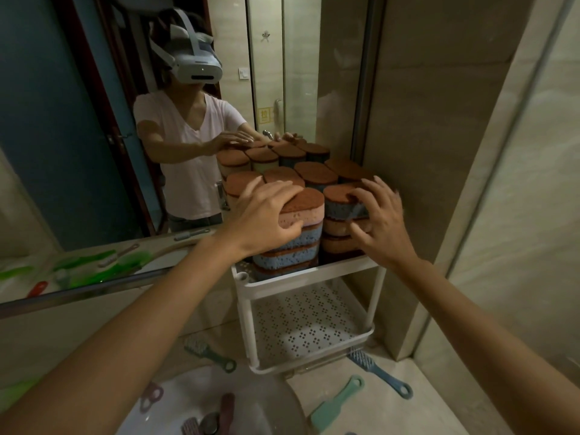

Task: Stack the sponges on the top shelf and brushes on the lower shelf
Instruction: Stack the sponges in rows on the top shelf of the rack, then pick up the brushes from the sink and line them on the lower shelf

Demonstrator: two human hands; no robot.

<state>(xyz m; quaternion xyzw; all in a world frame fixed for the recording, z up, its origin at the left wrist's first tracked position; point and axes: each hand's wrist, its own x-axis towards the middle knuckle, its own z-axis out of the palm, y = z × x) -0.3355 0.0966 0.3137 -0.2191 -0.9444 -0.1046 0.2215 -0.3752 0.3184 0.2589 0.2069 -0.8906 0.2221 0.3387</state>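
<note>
Several stacks of sponges with brown tops fill the top shelf [301, 273] of a white two-tier rack. My left hand [266, 215] grips the top pink sponge [306, 211] of the front left stack, fingers over its top and thumb on its side. My right hand [381, 219] holds the top blue sponge [340, 204] of the front right stack, fingers spread around its corner. The perforated lower shelf [309, 324] holds nothing. Brushes lie on the counter: a blue brush [378, 372], a green brush [337, 403] and a dark green brush [208, 353].
A mirror [94, 120] behind the rack reflects the sponges and a person in a headset. A white sink basin [251, 403] at the bottom holds more brushes [226, 406]. A tiled wall [439, 152] stands close on the right. Green toothbrushes [103, 265] show in the reflection at left.
</note>
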